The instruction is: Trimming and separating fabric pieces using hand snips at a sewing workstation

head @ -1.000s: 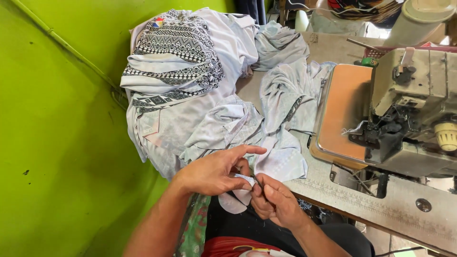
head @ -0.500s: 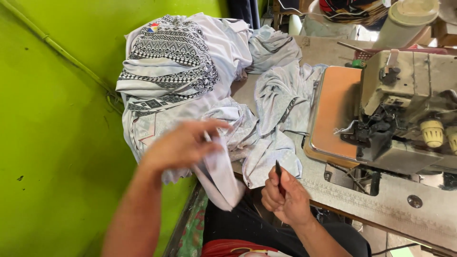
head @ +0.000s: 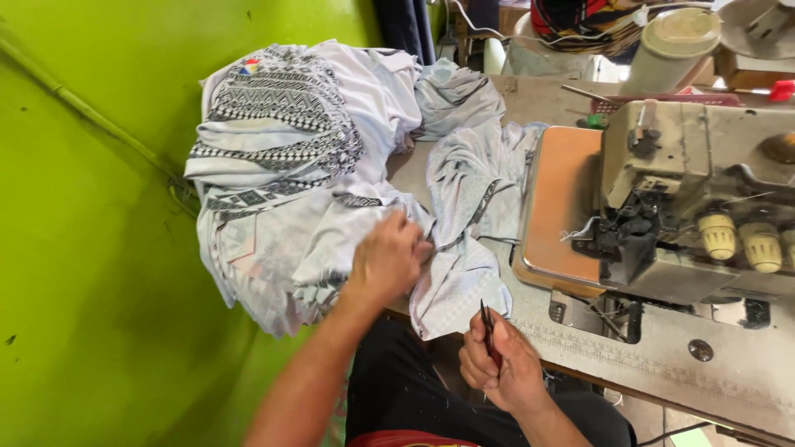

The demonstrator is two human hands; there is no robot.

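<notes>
Two hands are working at the tabletop (head: 662,364): the left hand (head: 387,258) is pressing on the cloth pile (head: 290,182) lying at the tabletop's left end, fingers curled into it; the right hand (head: 505,364) is gripping snips (head: 489,331), fingers closed, near the sewing machine (head: 696,199).

Garment pile (head: 306,174): pale lilac-white fabric w/ black-and-white geometric zigzag bands; small red/blue/yellow patch at top. Wall (head: 91,248): bright lime green. Sewing machine (head: 696,199): grey-beige body, cream knobs, orange-tan plate. Snips (head: 489,331): dark, reddish handle. Table (head: 662,364): worn grey-beige.
</notes>
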